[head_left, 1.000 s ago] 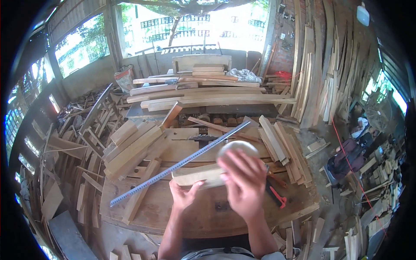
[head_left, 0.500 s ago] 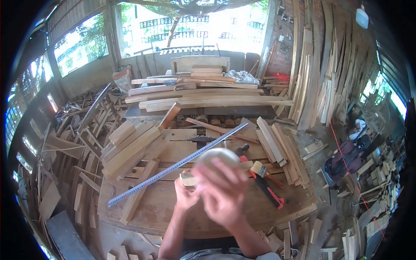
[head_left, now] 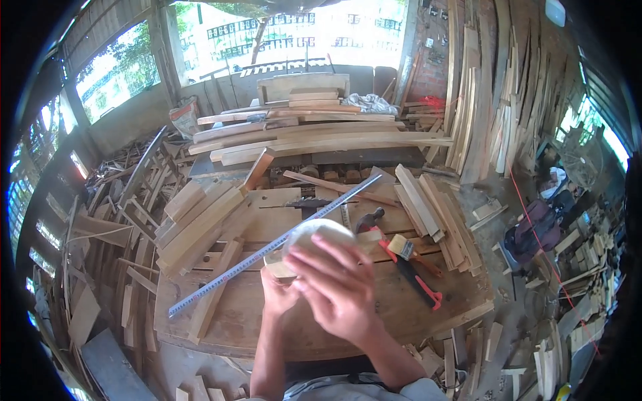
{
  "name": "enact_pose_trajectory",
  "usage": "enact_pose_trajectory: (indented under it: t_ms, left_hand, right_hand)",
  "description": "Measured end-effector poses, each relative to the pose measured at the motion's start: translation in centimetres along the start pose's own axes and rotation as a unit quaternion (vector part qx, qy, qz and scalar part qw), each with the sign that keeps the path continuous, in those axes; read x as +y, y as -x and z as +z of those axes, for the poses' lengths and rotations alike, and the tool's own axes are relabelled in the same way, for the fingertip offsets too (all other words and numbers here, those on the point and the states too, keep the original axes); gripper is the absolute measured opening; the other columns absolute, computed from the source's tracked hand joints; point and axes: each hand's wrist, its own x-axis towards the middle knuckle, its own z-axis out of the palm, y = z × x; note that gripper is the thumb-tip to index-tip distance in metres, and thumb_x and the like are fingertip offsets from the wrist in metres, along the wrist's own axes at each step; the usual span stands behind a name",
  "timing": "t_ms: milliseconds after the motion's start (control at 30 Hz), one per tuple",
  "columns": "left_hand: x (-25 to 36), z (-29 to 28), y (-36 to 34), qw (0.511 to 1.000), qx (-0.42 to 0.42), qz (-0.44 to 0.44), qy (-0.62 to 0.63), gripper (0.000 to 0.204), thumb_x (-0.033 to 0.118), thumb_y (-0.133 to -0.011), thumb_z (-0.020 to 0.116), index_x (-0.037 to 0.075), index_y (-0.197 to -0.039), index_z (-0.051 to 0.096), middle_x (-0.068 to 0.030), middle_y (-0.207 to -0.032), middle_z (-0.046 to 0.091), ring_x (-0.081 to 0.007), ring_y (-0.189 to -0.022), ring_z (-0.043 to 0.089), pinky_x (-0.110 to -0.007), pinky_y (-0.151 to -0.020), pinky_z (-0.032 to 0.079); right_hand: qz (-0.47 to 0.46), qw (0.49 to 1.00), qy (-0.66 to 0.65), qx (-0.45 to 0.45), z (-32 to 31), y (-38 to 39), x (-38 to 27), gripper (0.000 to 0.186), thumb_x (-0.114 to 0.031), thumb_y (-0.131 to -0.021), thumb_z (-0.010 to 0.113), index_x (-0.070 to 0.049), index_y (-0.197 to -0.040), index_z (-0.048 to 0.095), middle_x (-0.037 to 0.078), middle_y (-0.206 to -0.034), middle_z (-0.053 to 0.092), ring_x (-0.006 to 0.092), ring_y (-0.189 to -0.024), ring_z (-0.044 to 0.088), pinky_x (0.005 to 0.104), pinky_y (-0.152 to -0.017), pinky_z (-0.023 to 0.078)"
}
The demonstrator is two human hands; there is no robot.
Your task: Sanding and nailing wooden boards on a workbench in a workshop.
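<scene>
Above the wooden workbench (head_left: 374, 337), my left hand (head_left: 278, 294) is closed around a short pale wood block (head_left: 277, 264), its end standing up out of the fingers. My right hand (head_left: 338, 284) holds a round, pale disc (head_left: 321, 231) against or just beside the block; whether they touch is hidden. The disc's kind cannot be made out. Behind both hands a long steel ruler (head_left: 231, 275) lies slantwise over the bench. To the right are a hammer (head_left: 417, 281) with a red and black handle and a flat paintbrush (head_left: 401, 246).
Squared timber pieces are stacked at the bench's left (head_left: 200, 234) and right (head_left: 435, 214). Long planks (head_left: 334, 144) lie across the far side. Tall boards (head_left: 495, 100) lean on the right wall. Offcuts litter the floor; a red line (head_left: 540, 247) runs down at the right.
The disc and my right hand have moved slightly left and up, and look less blurred now. My left hand still holds the block. The whole view has shifted a little.
</scene>
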Motion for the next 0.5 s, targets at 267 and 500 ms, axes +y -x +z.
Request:
enact_pose_trajectory:
  t_ms: [267, 500]
  left_hand:
    - [-1.9, 0.0, 1.4, 0.995, 0.036, -0.089, 0.032, 0.047, 0.031, -0.091, 0.086, 0.001, -0.123, 0.069, -0.0109, -0.112, 0.077, -0.0199, -0.096, 0.075, -0.034, -0.077, 0.061]
    - [-1.4, -0.2, 0.6, 0.996, 0.005, -0.061, -0.058, 0.022, 0.004, -0.083, 0.093, 0.002, -0.102, 0.082, -0.01, -0.106, 0.078, -0.0178, -0.099, 0.072, -0.032, -0.086, 0.057]
  right_hand:
    - [0.0, 1.0, -0.002, 0.026, 2.0, 0.2, -1.0, 0.038, -0.019, -0.097, 0.074, -0.018, -0.136, 0.077, -0.002, -0.143, 0.073, 0.0202, -0.136, 0.063, 0.044, -0.118, 0.038]
    - [0.02, 0.99, 0.112, 0.087, -2.1, -0.3, 3.4, 0.027, -0.016, -0.095, 0.073, -0.012, -0.12, 0.082, 0.001, -0.131, 0.078, 0.0247, -0.122, 0.071, 0.0442, -0.107, 0.044]
